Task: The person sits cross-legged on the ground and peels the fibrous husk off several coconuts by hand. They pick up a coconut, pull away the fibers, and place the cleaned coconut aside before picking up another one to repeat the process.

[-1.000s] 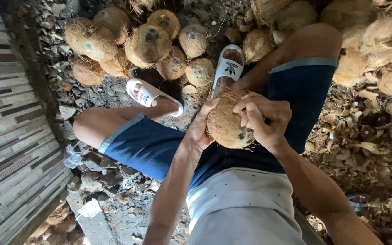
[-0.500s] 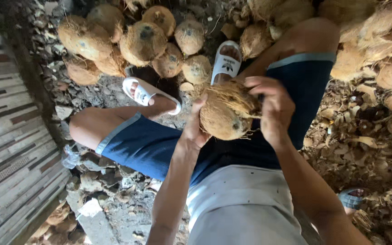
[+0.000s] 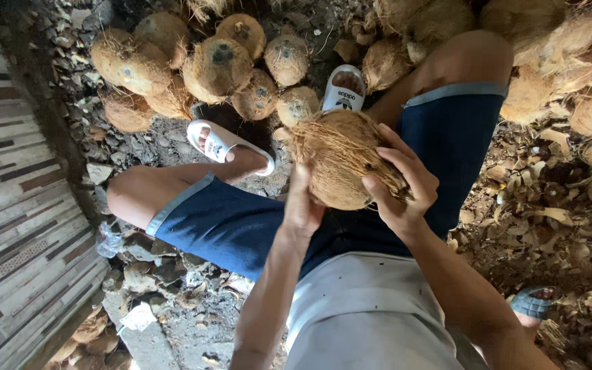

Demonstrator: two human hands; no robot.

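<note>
Held thing: a round brown coconut with a rough coat of fibre, up off the ground between the knees of the seated person, over the lap.
Left hand: the left hand is cupped flat against the nut's near left side, palm pressing it.
Right hand: the right hand is wrapped over the right side, fingers spread across the loose strands, grasping it.
Clothing: dark blue denim shorts, a pale grey shirt, white slide sandals on both feet.
Ground ahead: a heap of husked brown coconuts just beyond the feet.
Right side: more pale fibrous coconuts, with dry husk scraps littering the dirt.
Left edge: a striped tiled wall.
</note>
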